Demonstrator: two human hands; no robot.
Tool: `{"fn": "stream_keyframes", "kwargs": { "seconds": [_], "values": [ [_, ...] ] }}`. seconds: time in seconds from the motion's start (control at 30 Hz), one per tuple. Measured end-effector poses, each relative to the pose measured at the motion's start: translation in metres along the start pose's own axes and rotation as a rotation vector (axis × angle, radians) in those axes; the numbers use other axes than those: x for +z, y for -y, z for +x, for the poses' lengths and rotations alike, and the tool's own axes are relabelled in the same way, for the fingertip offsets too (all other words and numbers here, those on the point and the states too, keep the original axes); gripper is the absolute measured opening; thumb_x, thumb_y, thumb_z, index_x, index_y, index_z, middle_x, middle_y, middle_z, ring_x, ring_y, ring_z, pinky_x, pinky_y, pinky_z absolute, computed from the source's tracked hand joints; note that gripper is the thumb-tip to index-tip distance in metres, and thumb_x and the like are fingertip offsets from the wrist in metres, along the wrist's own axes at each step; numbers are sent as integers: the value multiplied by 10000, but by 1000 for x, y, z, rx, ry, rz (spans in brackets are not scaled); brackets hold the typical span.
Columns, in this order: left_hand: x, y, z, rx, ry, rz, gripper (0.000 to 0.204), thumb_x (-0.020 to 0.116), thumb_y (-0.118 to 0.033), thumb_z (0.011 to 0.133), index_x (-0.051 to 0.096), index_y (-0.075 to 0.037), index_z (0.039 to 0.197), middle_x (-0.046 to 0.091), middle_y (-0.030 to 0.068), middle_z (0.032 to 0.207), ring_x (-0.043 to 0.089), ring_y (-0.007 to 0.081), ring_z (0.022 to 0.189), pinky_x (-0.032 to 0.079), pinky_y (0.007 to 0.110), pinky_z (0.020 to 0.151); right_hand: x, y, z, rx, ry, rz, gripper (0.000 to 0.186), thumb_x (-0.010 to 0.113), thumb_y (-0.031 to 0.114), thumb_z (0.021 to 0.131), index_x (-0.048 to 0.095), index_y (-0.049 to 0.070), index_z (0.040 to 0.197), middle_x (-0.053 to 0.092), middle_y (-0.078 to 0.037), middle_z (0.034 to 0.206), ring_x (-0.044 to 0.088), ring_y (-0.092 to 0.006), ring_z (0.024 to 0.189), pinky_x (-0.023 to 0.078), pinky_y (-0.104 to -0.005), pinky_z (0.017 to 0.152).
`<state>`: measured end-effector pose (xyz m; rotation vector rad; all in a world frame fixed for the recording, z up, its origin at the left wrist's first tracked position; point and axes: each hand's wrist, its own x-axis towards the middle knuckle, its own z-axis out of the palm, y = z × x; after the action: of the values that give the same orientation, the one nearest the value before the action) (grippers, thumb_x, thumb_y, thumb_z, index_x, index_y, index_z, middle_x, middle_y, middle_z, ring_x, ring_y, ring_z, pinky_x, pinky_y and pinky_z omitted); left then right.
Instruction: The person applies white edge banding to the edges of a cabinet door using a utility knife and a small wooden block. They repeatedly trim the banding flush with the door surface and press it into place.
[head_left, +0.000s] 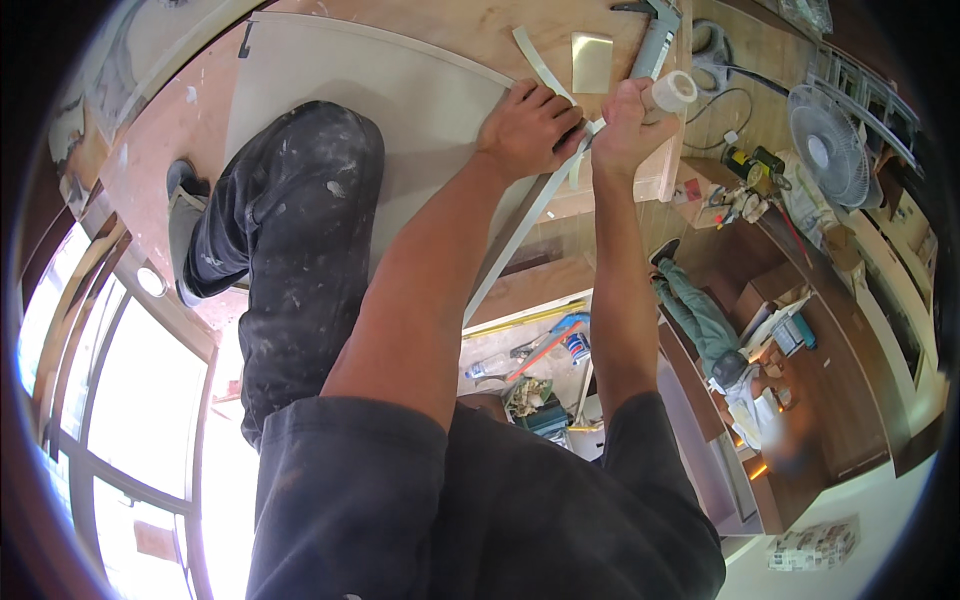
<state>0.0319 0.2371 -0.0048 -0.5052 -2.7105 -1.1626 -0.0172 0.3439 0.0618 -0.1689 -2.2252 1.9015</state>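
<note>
My left hand (527,132) lies at the corner of a large pale panel (420,105), its fingers curled over the edge. My right hand (622,130) is closed in a fist round a pale cylindrical thing (674,91) with a round end, just beyond the corner. Below my fists a narrow whitish edge (520,240) runs down the panel's side. A thin pale strip (540,62) curls out beyond my left fingers. What my left fingertips press is partly hidden. My bent leg (310,170), in dark paint-spotted trousers, rests on the panel.
A grey metal tool (655,42) with a hooked end and a small beige rectangular piece (592,62) lie on the wooden bench top. A fan (830,145) stands at right. Another person (735,370) works at brown cabinets below. A bottle (488,366) and tools lie under the bench.
</note>
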Motion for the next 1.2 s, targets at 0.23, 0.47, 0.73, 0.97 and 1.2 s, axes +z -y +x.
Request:
{"fn": "stream_keyframes", "kwargs": {
  "seconds": [0.23, 0.47, 0.73, 0.97, 1.2],
  "values": [
    [2, 1, -1, -13, -2, -7, 260, 681, -317, 786, 709, -133, 968, 680, -2, 954, 594, 184, 963, 407, 368, 944, 2, 13, 6, 42, -8, 80, 144, 634, 60, 822, 543, 6, 725, 514, 14, 648, 471, -64, 587, 356, -249, 504],
    [1, 4, -2, -9, 11, -18, 264, 680, -324, 788, 712, -135, 969, 680, -4, 945, 591, 188, 963, 405, 370, 949, 21, 27, 3, -6, -19, 53, 147, 569, 25, 821, 469, 30, 713, 436, 9, 606, 393, -72, 517, 295, -244, 467],
    [1, 3, 0, -10, 18, 13, 265, 670, -344, 806, 713, -134, 962, 682, -5, 934, 593, 179, 945, 401, 369, 952, 9, 0, 1, 55, -203, 93, 151, 551, -4, 820, 470, 35, 699, 441, 0, 618, 407, -84, 532, 305, -253, 472],
    [8, 4, 1, 19, -67, 3, 215, 645, -349, 834, 698, -143, 867, 669, -18, 859, 593, 177, 888, 401, 356, 925, 20, 20, 8, -14, -175, -2, 215, 528, 17, 796, 402, 55, 626, 400, -7, 542, 340, -84, 450, 234, -257, 405],
    [5, 6, -3, -14, -37, -5, 235, 685, -341, 805, 714, -144, 930, 681, -19, 926, 596, 173, 917, 403, 366, 947, 16, 29, 1, -28, -139, 97, 217, 498, 56, 769, 382, 48, 586, 366, -9, 498, 323, -96, 421, 214, -267, 392]
  ]
}}
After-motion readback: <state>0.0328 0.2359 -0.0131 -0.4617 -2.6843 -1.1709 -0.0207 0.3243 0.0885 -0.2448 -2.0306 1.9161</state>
